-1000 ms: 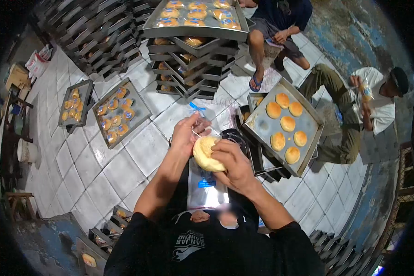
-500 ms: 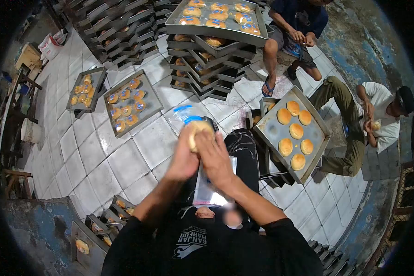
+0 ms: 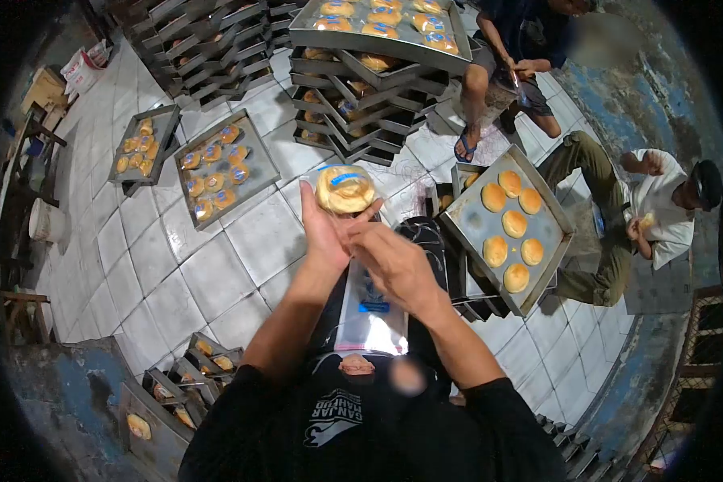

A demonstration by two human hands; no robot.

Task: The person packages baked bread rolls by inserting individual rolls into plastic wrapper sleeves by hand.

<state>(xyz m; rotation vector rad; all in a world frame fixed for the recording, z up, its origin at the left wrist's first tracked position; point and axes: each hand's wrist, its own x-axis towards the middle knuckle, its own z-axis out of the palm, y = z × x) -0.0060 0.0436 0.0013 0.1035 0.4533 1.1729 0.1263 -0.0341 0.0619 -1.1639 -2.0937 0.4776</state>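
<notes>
A round golden bun (image 3: 345, 191) in a clear plastic bag with blue print rests on the upturned palm and fingers of my left hand (image 3: 323, 234), which holds it from below. Just under the bun, my right hand (image 3: 395, 263) has its fingers curled and pinched together at what looks like the gathered near end of the bag. Its fingertips are partly hidden against my left palm. On my lap lies a stack of clear plastic bags (image 3: 368, 328) with blue print, below my wrists.
To my right, a metal tray (image 3: 467, 221) of unwrapped buns tops a stack. Ahead stands a tall stack of trays (image 3: 377, 56) with wrapped buns. More bagged buns fill a floor tray (image 3: 259, 170) at left. Two people (image 3: 659, 201) (image 3: 522, 48) sit at the right.
The bun has turned so its bagged, printed face shows upward. My right hand has slid off the bun toward me, down to its near side. My left palm has opened beneath it.
</notes>
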